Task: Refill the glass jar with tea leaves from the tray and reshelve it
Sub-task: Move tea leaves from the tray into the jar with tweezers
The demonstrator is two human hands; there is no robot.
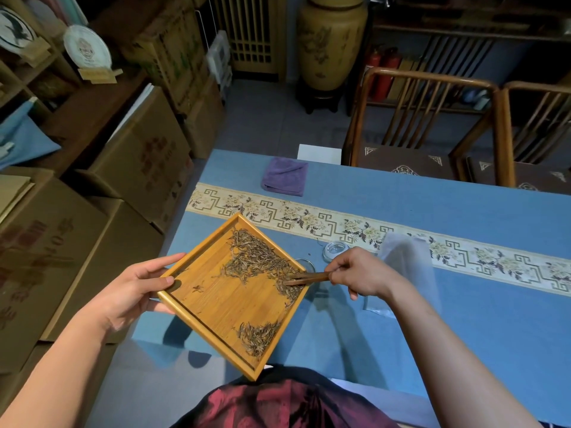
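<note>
My left hand grips the left corner of a square bamboo tray, lifted and tilted above the table edge. Dry tea leaves lie across the tray's upper right side, with a smaller heap near its lower corner. My right hand pinches a brown wooden scoop whose tip rests in the leaves at the tray's right corner. Just behind that corner the rim of the glass jar shows, mostly hidden by the tray. The jar's glass lid lies on the table beyond it.
A blue tablecloth with a patterned band covers the table. A folded purple cloth lies at the far side, a clear plastic bag by my right wrist. Cardboard boxes stack on the left, wooden chairs stand behind.
</note>
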